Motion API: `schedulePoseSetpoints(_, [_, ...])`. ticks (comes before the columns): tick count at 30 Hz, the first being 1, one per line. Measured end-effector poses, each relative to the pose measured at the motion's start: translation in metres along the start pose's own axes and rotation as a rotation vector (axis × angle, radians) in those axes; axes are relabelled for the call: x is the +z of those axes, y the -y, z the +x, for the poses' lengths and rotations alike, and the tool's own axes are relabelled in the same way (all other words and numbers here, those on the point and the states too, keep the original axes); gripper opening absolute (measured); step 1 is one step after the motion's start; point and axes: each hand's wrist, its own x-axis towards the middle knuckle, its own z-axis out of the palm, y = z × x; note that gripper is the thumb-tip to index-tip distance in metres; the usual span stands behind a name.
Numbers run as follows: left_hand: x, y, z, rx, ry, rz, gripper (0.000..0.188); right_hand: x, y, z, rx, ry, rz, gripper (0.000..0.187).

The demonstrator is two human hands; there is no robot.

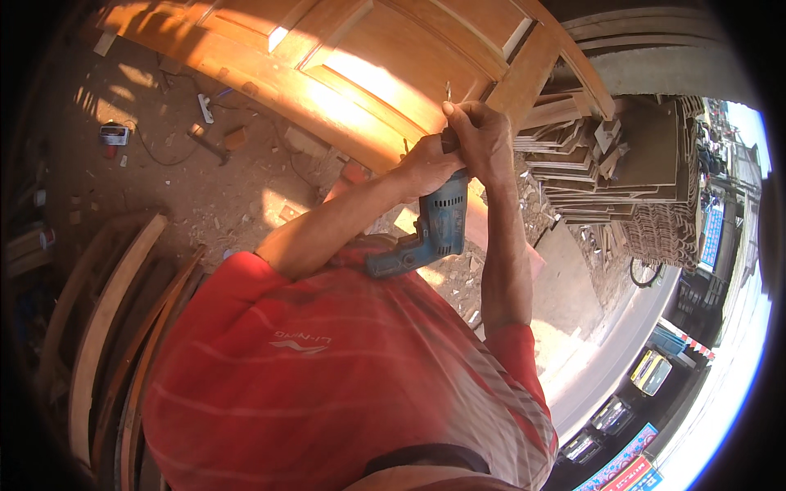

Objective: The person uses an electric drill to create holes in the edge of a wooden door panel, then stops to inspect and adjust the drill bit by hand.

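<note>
A blue power drill (443,214) stands in front of my chest, its handle end against my red shirt and its nose pointing away from me. My left hand (430,166) is closed round its front end near the chuck. Closed over the chuck from the other side, my right hand (483,141) has its thumb up beside the bit. The thin drill bit (448,92) sticks out past my fingers. Most of the chuck is hidden by both hands. Just beyond them lies a panelled wooden door (327,102), partly in bright sun.
A hammer (211,149) and a phone-like device (114,134) lie on the dirt floor at left among wood scraps. Curved wooden pieces (110,319) lean at lower left. Stacked boards (606,176) stand at right, with a road (610,360) and parked vehicles beyond.
</note>
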Motion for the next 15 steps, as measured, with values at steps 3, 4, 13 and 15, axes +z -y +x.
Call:
schedulePoseSetpoints(3, [-0.008,0.006,0.004,-0.018,0.021,0.107,0.023,-0.01,-0.029,0.006,-0.2,-0.253,-0.037,0.035])
schedulePoseSetpoints(4, [-0.011,0.007,0.003,-0.01,-0.005,0.073,0.024,-0.02,-0.04,0.004,-0.165,-0.261,0.018,0.041])
schedulePoseSetpoints(13, [-0.068,-0.012,0.005,0.113,-0.128,-0.362,0.025,0.044,-0.147,-0.159,0.238,-0.128,0.929,0.059])
schedulePoseSetpoints(15, [-0.07,-0.017,0.002,0.108,-0.201,-0.411,0.026,0.076,-0.101,-0.168,0.228,0.01,1.102,0.062])
